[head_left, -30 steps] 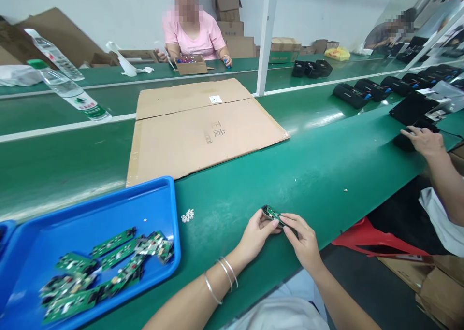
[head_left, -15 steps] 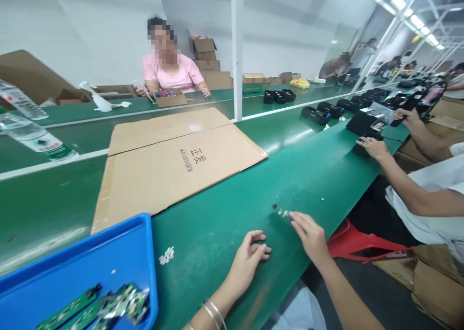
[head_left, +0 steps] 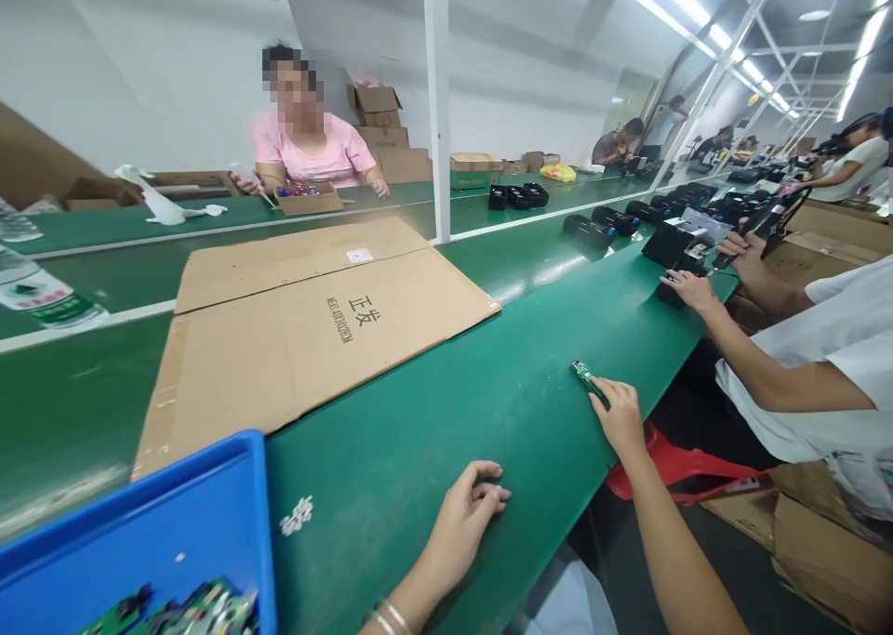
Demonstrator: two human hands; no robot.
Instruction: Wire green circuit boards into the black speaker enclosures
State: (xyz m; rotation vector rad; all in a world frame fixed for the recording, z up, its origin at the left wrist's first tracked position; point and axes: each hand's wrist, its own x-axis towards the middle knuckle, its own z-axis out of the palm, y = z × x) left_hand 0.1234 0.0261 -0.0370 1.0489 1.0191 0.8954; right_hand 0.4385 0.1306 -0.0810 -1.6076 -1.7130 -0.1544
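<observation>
My right hand (head_left: 619,414) pinches the near end of a narrow green circuit board (head_left: 580,371), holding it low over the green bench (head_left: 446,412). My left hand (head_left: 466,514) rests by the bench's near edge, fingers loosely bent and apart, with nothing seen in them. Left of it lies a small heap of white bits (head_left: 297,516). A blue tray (head_left: 262,514) fills the lower left corner and holds several green circuit boards (head_left: 209,609), partly cut off by the frame.
A flat cardboard sheet (head_left: 307,328) lies beyond the tray. Water bottles (head_left: 48,291) stand at left. A co-worker in pink (head_left: 313,152) sits opposite. At right, another co-worker's hand (head_left: 689,289) touches a black device; several black units (head_left: 590,230) line the bench. A white post (head_left: 438,105) rises mid-bench.
My right hand has moved away to the right and forward with the circuit board, now sharper in view. My left hand stays nearly in place. The view has turned slightly right.
</observation>
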